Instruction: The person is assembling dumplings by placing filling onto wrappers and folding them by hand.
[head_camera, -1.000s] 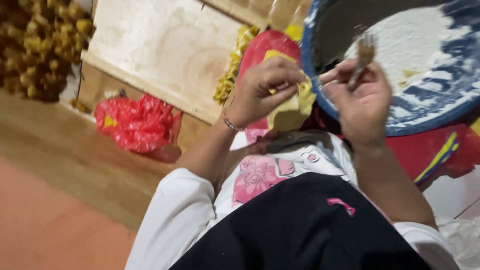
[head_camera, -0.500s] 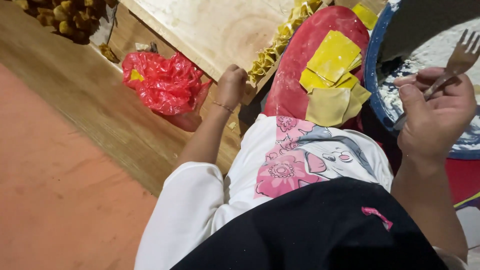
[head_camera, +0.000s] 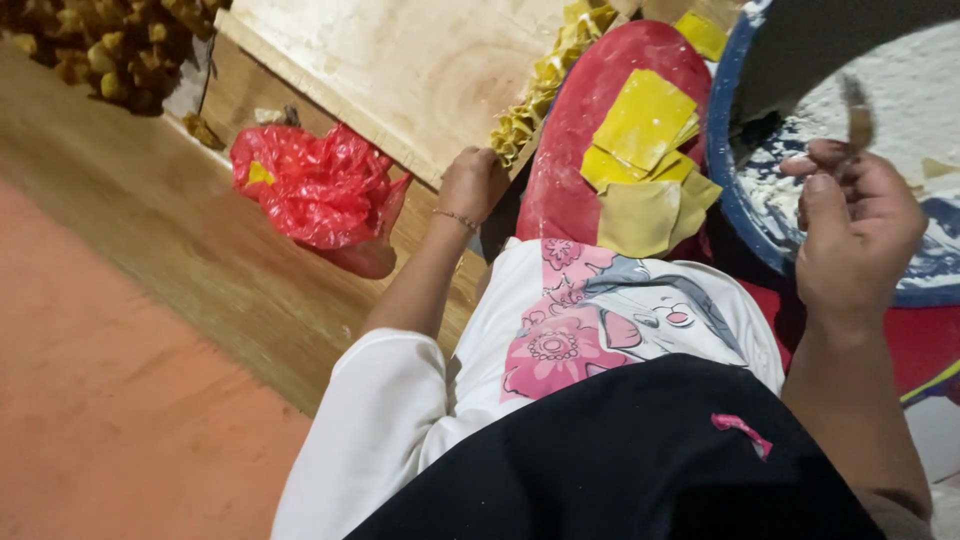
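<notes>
Two hands worked well apart. Half a second earlier the left hand (head_camera: 473, 183) had already left the wrappers; it stayed curled at the edge of the pale wooden board (head_camera: 400, 70), at about eleven o'clock from the person's lap, fingers folded in — whether it pinched anything could not be told. So no fresh square had been picked up. At nine o'clock from that hand lay a crinkled red plastic bag (head_camera: 312, 185), glossy and bunched. Toward one o'clock, thin yellow wrapper squares (head_camera: 645, 120) lay overlapping, soft and matte, on a smooth red rounded surface (head_camera: 570, 180). Farther right, the right hand (head_camera: 860, 235) had dropped a little, and gripped a fork (head_camera: 857, 115) between thumb and fingers, tines blurred, over the flour-dusted blue bowl (head_camera: 728, 190).
</notes>
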